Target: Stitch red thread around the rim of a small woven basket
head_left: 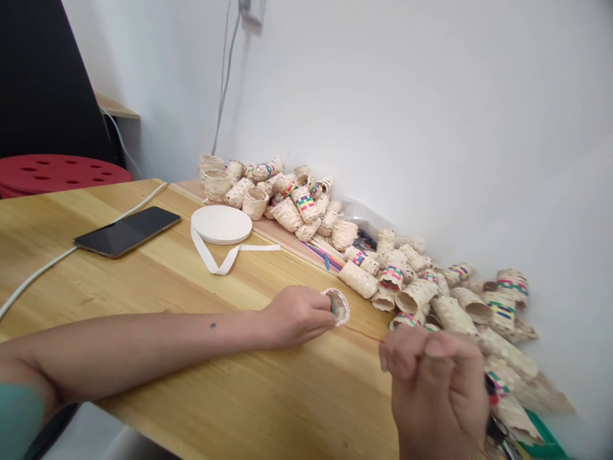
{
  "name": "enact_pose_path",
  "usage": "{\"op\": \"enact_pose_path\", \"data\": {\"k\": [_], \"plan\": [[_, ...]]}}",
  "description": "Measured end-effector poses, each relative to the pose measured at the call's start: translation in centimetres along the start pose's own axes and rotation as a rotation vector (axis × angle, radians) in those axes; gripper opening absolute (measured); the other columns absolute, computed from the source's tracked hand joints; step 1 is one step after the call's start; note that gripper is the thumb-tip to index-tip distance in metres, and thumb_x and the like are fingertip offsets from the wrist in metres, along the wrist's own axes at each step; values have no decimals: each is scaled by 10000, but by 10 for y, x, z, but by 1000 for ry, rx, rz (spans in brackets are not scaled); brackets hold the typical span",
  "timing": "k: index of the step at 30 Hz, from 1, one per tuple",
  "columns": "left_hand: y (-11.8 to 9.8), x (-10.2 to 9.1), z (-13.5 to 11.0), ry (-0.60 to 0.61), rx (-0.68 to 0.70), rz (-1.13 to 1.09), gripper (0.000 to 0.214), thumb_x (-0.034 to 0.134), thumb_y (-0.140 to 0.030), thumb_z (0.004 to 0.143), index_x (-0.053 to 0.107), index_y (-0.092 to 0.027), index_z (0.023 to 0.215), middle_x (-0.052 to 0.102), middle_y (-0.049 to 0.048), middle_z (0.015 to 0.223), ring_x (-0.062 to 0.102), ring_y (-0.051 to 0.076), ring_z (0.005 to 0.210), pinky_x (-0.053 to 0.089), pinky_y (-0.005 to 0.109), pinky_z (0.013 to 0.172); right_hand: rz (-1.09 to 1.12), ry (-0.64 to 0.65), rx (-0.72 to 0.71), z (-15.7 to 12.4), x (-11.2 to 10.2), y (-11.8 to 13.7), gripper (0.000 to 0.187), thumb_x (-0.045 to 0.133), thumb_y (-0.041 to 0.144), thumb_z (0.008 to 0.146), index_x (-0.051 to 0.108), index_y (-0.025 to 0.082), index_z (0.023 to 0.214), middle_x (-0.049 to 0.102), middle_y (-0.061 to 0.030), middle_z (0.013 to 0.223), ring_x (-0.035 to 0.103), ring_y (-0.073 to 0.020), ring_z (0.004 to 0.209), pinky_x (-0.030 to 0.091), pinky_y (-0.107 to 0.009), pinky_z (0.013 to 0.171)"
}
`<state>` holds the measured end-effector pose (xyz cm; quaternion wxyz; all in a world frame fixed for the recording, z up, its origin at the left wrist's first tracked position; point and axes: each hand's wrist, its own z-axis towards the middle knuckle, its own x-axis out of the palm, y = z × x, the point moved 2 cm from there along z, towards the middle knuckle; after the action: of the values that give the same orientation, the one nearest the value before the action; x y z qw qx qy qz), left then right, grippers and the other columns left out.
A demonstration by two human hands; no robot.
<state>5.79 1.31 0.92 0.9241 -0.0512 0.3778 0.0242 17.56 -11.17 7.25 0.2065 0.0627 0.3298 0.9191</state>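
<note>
My left hand [301,314] is closed on the edge of a small woven basket [341,306], its round mouth facing me with a white-and-pink rim. From the basket a thin reddish thread [364,334] runs straight across to my right hand [433,377]. That hand is curled into a fist, slightly blurred, with the thread's end between its fingers. Whether a needle is in there too is hidden.
Many little woven baskets [359,280], some with coloured bands, are heaped along the wall. A roll of white ribbon [221,223] and a phone [129,231] lie on the wooden table [230,390]. A white cable [36,280] passes by the phone. A red stool [67,174] stands behind.
</note>
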Motion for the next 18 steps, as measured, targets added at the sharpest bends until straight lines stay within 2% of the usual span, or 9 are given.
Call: {"op": "enact_pose_path", "data": {"k": [4,8,10,14,18], "plan": [[9,0,3,24,-159,-304,222,493,-254,942,671,-164,845,654,25,816,596,118,746,402,198,651,-245,35,170,-5,-5,-44,60,505,282,939,523,230,915,574,11,726,572,-134,661,490,-283,621],[20,1,4,46,-347,-464,138,576,-247,891,652,-185,988,684,-1,876,608,118,763,416,189,669,-307,72,344,-13,-14,-77,126,562,322,903,553,205,949,677,-26,798,639,-152,725,521,-292,679],[23,0,4,59,-406,-499,142,590,-236,874,643,-180,993,681,-10,847,601,113,721,409,187,640,-380,91,332,-14,-18,-81,139,566,333,900,583,201,940,689,-30,808,643,-154,715,524,-291,671],[25,0,4,52,-361,-553,124,548,-183,882,659,-161,934,690,5,878,614,125,789,421,200,705,-560,181,223,-10,-20,-80,141,576,331,891,643,208,874,665,-33,838,614,-162,766,494,-281,669],[27,1,3,9,-403,-589,131,551,-188,882,673,-156,918,690,5,858,607,123,780,422,202,708,-599,268,181,-8,-16,-81,145,570,307,896,672,216,847,639,-37,847,589,-173,806,468,-285,678]]}}
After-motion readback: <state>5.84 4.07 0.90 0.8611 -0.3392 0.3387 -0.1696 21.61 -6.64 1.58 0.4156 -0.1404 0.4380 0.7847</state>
